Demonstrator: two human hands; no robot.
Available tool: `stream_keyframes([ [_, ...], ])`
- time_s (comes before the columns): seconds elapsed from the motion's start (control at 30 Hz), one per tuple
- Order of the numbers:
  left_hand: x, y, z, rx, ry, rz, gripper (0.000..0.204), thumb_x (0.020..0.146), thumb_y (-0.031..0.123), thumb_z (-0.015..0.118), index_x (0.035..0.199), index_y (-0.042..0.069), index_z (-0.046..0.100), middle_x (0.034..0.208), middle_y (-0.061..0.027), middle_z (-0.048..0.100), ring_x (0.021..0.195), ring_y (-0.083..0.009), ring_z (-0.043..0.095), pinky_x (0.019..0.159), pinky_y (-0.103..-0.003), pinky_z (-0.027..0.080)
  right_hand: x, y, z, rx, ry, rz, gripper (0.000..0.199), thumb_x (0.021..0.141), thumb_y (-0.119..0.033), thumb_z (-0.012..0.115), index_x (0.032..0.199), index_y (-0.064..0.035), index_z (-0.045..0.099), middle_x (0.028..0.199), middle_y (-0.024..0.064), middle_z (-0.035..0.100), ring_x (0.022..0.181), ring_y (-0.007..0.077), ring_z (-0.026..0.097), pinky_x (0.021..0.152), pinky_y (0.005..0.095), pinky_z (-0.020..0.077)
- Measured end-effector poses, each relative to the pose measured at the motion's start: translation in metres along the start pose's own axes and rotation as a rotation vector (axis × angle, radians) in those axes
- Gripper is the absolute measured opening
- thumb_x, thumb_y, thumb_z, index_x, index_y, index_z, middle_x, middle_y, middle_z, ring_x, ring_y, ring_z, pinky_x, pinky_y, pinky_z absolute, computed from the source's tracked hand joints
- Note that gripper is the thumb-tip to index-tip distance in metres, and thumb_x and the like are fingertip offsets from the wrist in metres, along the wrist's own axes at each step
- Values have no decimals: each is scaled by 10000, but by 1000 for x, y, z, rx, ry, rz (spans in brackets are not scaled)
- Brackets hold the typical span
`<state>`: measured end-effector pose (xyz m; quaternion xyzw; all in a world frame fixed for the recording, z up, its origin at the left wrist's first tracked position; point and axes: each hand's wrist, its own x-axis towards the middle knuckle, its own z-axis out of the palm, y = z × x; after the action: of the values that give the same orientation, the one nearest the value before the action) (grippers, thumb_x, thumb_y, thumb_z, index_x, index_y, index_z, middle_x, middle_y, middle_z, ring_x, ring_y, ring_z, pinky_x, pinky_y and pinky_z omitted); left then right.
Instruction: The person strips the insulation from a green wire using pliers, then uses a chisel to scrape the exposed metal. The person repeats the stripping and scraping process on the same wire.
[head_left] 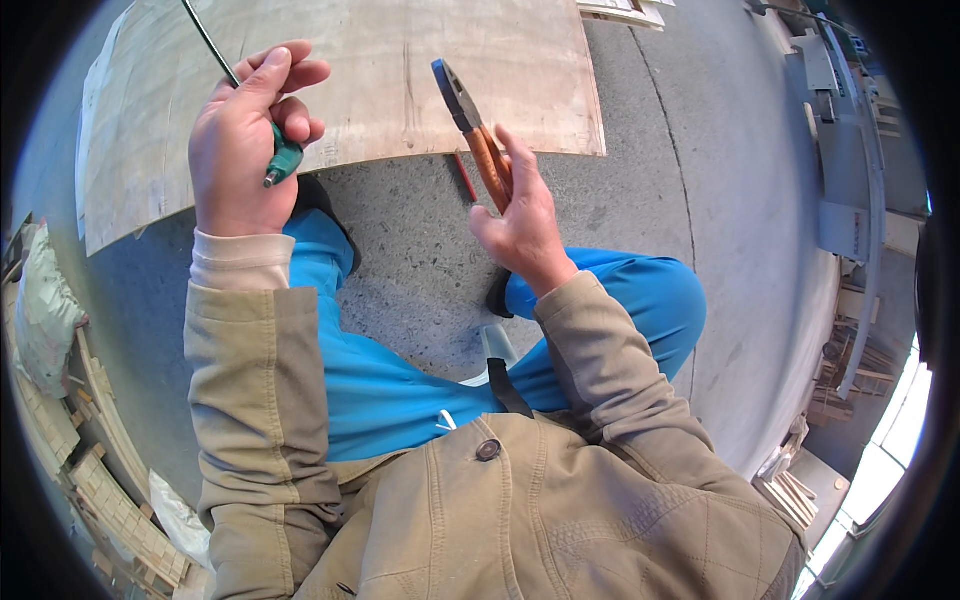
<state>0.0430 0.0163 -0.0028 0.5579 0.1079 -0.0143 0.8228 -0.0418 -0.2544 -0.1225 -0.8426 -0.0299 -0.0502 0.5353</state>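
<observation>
My left hand is closed around a screwdriver with a green handle. Its thin metal shaft points up and to the left, past the top edge of the view. In my right hand is a pair of pliers with orange-brown grips and dark metal jaws. The jaws look closed and point up and slightly left. Both tools are held above the near part of a large plywood sheet. A thin red stick-like thing lies on the floor by the sheet's near edge, left of the pliers' handles.
Concrete floor spreads around my bent legs in blue trousers. Stacked wood pieces and a white sack stand at the left. Machinery with a long rail lines the right side, with more timber below it.
</observation>
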Motion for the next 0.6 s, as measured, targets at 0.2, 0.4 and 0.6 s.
stream_keyframes([
  [0.2, -2, 2, 0, -11, 27, 30, 225, 1061, 194, 626, 1147, -1, 697, 1040, -124, 741, 616, -73, 563, 633, -265, 538, 5, 29, 15, 47, -17, 269, 742, 794, 48, 630, 1522, 2, 493, 1389, 192, 657, 1231, 268, 674, 1054, 347, 515],
  [0.4, -1, 4, 2, -14, 22, 24, 224, 1058, 189, 626, 1149, -3, 696, 1040, -125, 742, 614, -76, 555, 639, -270, 536, -2, 44, 23, -234, -150, 250, 734, 799, -13, 662, 1518, -65, 521, 1209, 229, 700, 1112, 352, 702, 975, 391, 547],
  [0.6, -3, 2, 1, 16, 19, 15, 265, 1068, 242, 635, 1189, 14, 698, 1054, -95, 725, 636, -72, 531, 664, -274, 514, -2, 42, 20, -151, -59, 187, 754, 788, -31, 675, 1523, -103, 523, 980, 180, 641, 886, 337, 666, 828, 443, 551],
])
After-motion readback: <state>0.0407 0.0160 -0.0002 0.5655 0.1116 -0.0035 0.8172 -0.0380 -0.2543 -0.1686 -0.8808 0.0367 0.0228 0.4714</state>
